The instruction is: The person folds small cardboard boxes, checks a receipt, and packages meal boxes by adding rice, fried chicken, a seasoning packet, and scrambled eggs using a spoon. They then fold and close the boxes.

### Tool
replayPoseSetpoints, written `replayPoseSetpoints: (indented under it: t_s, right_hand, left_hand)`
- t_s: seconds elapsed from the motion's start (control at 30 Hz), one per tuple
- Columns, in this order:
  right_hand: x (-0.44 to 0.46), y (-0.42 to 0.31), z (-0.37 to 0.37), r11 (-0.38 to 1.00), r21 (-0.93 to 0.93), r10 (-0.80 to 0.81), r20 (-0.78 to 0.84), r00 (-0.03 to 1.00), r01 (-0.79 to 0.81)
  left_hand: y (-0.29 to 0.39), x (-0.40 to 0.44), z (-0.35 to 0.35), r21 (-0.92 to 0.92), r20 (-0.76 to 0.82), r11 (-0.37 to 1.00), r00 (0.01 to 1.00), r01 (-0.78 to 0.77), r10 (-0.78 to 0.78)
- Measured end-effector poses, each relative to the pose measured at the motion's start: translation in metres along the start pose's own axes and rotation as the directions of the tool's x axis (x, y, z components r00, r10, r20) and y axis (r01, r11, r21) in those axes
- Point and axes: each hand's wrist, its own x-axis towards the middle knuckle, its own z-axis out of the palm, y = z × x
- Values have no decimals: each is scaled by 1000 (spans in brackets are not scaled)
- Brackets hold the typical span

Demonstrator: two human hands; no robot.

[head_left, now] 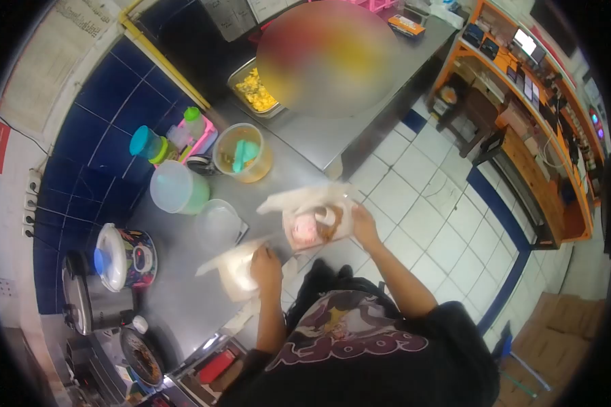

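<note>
My right hand holds the right edge of an open paper-lined box, its fingers closed on the rim. Inside that box lie a pink item and brown food. My left hand is closed at the right side of a second open box, which has something white in it; motion blurs its fingers, and what they grip is too small to name. Both boxes are near the front edge of the steel counter.
Behind the boxes stand a tub with a turquoise scoop, a pale green tub and a round clear lid. A tray of yellow pieces sits farther back. Rice cooker and pan are left.
</note>
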Motion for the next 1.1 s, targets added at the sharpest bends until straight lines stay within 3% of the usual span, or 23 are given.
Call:
replayPoseSetpoints:
  t_s: [0.13,0.23,0.33,0.5,0.57,0.6,0.67,0.7,0.77,0.83,0.9,0.93,0.97,1.0,1.03,1.1]
  right_hand:
    - [99,-25,-44,996,88,-18,9,1000,17]
    - [186,-18,-68,1000,-5,-19,32,999,19]
    - [261,-23,-73,985,-123,-112,97,989,124]
    - [330,-84,-74,888,-458,33,166,986,48]
    - [351,-82,-69,883,-460,-13,174,985,93]
    - [360,-78,-69,881,-453,-68,166,984,138]
    - [379,-72,-69,894,-421,-76,188,979,151]
    - [388,-75,-68,899,-405,-87,212,973,168]
    - [402,-82,-68,928,-336,-72,259,963,159]
    - [409,-92,-76,951,-271,-53,324,944,147]
    - [420,-108,-99,970,-192,-46,452,891,147]
    - [427,-120,-114,971,-179,-57,481,875,161]
    - [430,-138,-133,969,-110,-137,513,847,223]
    - [434,-152,-152,961,-42,-208,539,816,273]
    - [444,-163,-169,962,-31,-207,563,800,271]
    - [466,-179,-200,984,176,-159,757,634,36]
  left_hand:
    - [85,49,45,-19,118,1000,993,21,-19]
    - [143,88,77,-84,89,995,995,52,-44]
    - [186,133,106,-143,40,981,991,133,-129]
    - [247,207,154,-148,3,963,974,225,-227]
    - [264,226,172,-160,-193,985,976,72,-103]
    - [280,232,166,-147,-192,986,976,74,-102]
    - [320,243,152,58,-346,997,936,-50,67]
    - [342,256,147,75,-357,996,932,-43,67]
    - [380,277,142,-127,-255,976,957,-176,140]
    - [389,288,149,2,-217,994,970,-111,109]
    - [393,300,153,112,-39,993,999,-23,28]
    - [400,303,149,130,-58,991,998,4,4]
    - [420,303,128,-193,1,965,984,176,-179]
    - [440,299,112,-483,112,807,938,340,-328]
    - [459,296,107,-471,101,807,930,357,-353]
    - [497,291,97,-841,296,322,869,434,-398]
